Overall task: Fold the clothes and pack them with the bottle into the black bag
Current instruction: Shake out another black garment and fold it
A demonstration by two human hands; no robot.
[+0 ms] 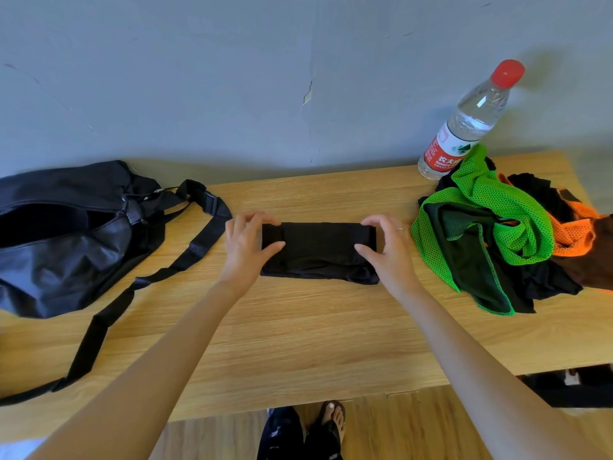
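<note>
Left of the folded black garment [318,252] lies the black bag [66,240], unzipped; left hand [247,242] and right hand [386,247] pinch its ends — a loose grip could unroll it — bottle [464,127] far right.

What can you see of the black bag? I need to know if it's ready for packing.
The black bag lies slumped on its side at the left end of the wooden table, against the wall. It looks like thin, soft, crinkled fabric. Its top zip gapes open, showing a dark inside. A long black webbing strap with a buckle trails across the table toward the near edge. Neither hand touches it.
</note>
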